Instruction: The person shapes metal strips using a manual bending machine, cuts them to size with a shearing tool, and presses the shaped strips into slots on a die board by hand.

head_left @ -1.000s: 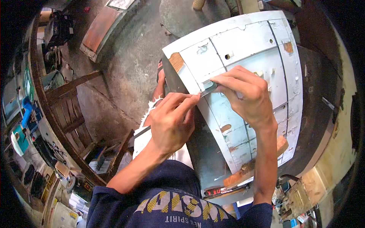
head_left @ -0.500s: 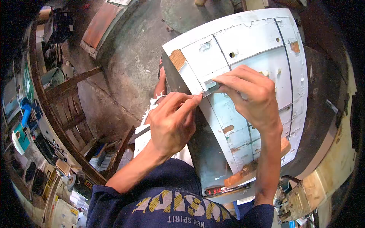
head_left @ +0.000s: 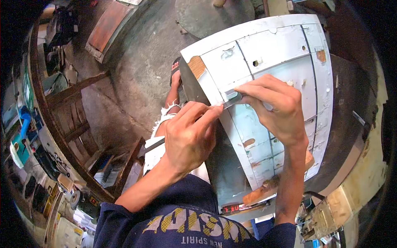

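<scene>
**Putty knife pinched at both ends against the painted panel**

Your right hand (head_left: 277, 109) closes its fingers around the handle end of the putty knife (head_left: 231, 98), while your left hand (head_left: 188, 136) presses thumb and forefinger together on the blade tip at the panel edge. The blade lies flat on the white painted wooden panel (head_left: 281, 45), its long axis running from lower left to upper right, across the dark seam (head_left: 244, 56). The left hand sits nearer your body; the right reaches over the panel face. Bare wood patches (head_left: 197, 66) show where paint is gone. Below the panel edge lies the concrete floor (head_left: 140, 70).
</scene>
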The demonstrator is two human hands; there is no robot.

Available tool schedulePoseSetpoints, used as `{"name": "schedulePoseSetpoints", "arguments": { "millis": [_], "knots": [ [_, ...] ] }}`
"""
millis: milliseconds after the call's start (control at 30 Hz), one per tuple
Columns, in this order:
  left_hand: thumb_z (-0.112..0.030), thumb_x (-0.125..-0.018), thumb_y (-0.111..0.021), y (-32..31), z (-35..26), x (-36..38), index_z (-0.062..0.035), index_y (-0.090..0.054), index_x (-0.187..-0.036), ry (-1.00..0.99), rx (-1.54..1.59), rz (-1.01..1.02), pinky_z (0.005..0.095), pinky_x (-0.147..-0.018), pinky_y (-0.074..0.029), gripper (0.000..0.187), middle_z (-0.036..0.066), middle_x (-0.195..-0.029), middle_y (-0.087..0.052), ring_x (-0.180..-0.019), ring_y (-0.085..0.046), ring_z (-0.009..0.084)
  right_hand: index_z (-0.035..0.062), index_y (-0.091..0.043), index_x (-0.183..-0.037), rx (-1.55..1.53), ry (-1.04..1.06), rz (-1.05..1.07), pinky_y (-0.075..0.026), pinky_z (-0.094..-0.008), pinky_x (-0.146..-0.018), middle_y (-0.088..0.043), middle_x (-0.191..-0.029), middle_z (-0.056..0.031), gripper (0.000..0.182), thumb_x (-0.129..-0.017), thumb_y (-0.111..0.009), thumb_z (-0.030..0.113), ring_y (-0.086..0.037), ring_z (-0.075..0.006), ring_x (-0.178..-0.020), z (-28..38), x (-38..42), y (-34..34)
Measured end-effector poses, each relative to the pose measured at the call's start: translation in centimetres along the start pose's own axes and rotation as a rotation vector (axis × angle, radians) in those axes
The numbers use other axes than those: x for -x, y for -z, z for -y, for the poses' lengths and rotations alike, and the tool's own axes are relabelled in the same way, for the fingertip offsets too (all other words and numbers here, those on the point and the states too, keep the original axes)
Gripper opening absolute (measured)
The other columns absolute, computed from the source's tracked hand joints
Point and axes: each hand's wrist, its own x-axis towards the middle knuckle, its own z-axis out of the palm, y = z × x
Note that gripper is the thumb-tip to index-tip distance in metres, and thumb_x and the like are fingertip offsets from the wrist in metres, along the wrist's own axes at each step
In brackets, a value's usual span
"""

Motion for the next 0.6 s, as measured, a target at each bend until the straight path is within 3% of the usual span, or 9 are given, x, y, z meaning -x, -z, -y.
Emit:
{"name": "schedulePoseSetpoints", "arguments": {
  "millis": [200, 300, 467, 567, 600],
  "knots": [
    [0.015, -0.068, -0.068, 1.5, -1.2, -0.4, -0.0042, -0.074, -0.099, -0.009, -0.030, 0.025, 0.0298, -0.066, -0.053, 0.037, 0.011, -0.084, -0.068, -0.073, -0.067, 0.0232, 0.0031, -0.072, -0.099, -0.056, -0.008, -0.064, -0.055, -0.0345, -0.072, -0.071, -0.088, -0.0099, 0.033, -0.068, -0.076, -0.006, -0.068, -0.0264, -0.085, 1.1, 0.6, 0.5],
    [0.010, -0.073, -0.073, 4.8, -3.9, -0.1, -0.0044, -0.076, -0.096, -0.083, -0.005, -0.020, 0.0289, -0.068, -0.054, 0.027, 0.010, -0.085, -0.070, -0.075, -0.069, 0.0213, 0.0040, -0.073, -0.100, -0.148, -0.003, -0.109, -0.054, -0.0333, -0.073, -0.071, -0.091, -0.0088, 0.037, -0.065, -0.078, -0.007, -0.068, -0.0249, -0.085, 4.1, 0.5, 2.0],
    [0.009, -0.073, -0.073, 12.0, -8.5, 1.1, -0.0040, -0.076, -0.095, -0.135, -0.032, -0.076, 0.0292, -0.067, -0.054, 0.026, 0.010, -0.085, -0.071, -0.074, -0.070, 0.0215, 0.0055, -0.075, -0.098, -0.221, 0.151, -0.165, -0.054, -0.0328, -0.072, -0.072, -0.090, -0.0070, 0.043, -0.058, -0.080, -0.009, -0.068, -0.0225, -0.083, 10.1, -0.7, 4.0],
    [0.010, -0.072, -0.073, 16.7, -10.5, 1.5, -0.0051, -0.074, -0.107, -0.169, -0.048, -0.043, 0.0302, -0.070, -0.056, 0.038, 0.012, -0.092, -0.071, -0.078, -0.070, 0.0222, 0.0063, -0.076, -0.096, -0.172, 0.254, -0.252, -0.055, -0.0321, -0.070, -0.073, -0.089, -0.0061, 0.042, -0.057, -0.079, -0.009, -0.068, -0.0224, -0.080, 15.1, -2.2, 4.8],
    [0.011, -0.073, -0.072, 18.1, -11.2, 1.4, -0.0061, -0.070, -0.114, -0.064, 0.089, -0.029, 0.0310, -0.072, -0.057, 0.045, 0.012, -0.095, -0.071, -0.080, -0.070, 0.0225, 0.0066, -0.076, -0.095, -0.147, 0.294, -0.294, -0.055, -0.0317, -0.069, -0.073, -0.089, -0.0059, 0.041, -0.057, -0.079, -0.009, -0.068, -0.0225, -0.079, 16.7, -2.7, 5.0]
  ]
}}
